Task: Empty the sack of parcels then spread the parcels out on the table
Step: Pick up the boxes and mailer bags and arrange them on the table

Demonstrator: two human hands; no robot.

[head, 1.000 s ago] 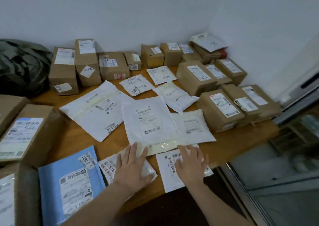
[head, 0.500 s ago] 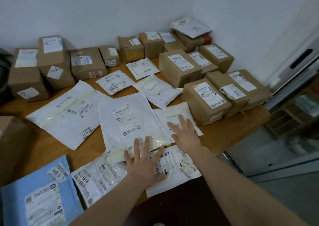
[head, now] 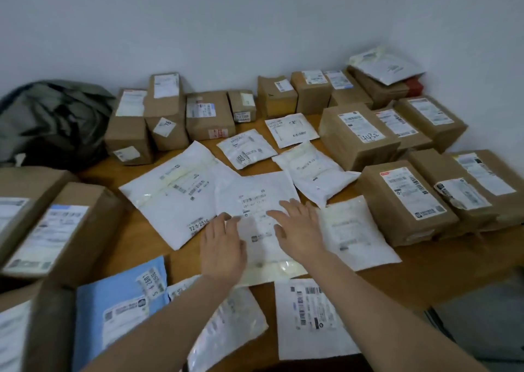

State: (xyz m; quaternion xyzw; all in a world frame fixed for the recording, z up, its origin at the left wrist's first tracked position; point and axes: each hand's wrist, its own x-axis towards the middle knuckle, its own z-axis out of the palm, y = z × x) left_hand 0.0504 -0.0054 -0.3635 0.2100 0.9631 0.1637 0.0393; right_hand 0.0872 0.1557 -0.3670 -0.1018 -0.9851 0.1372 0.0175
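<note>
Both hands out over the middle of the counter (head: 141,244), palms down.

- Left hand (head: 222,246): fingers (head: 226,221) straight and slightly spread, holding nothing, laid on the near left part of the middle mailer (head: 255,198). Fingertips blurred, so whether they press cannot be told.
- Right hand (head: 300,229): fingers straight and fanned wide, holding nothing, over the right part of the same mailer.
- Middle mailer: white, flat, label up. Its left edge overlaps the large mailer (head: 173,190), which lies at an angle. Its right edge meets the right mailer (head: 357,229).
- Three small white mailers (head: 246,149) lie farther back, between the box rows.
- Near edge: blue mailer (head: 119,300) at the left, then two white mailers (head: 309,315) under the forearms, one of them hanging past the counter edge.
- Far row of boxes (head: 209,113), brown cardboard, stands against the wall (head: 255,31).
- Right boxes (head: 402,201) are packed close together, running back into the corner. A white mailer rests on top of the farthest ones.
- Left boxes (head: 56,227) lie at the near left, labels up.
- Sack (head: 54,122): dark green, slumped and crumpled at the far left corner of the counter, just beside the far row.
</note>
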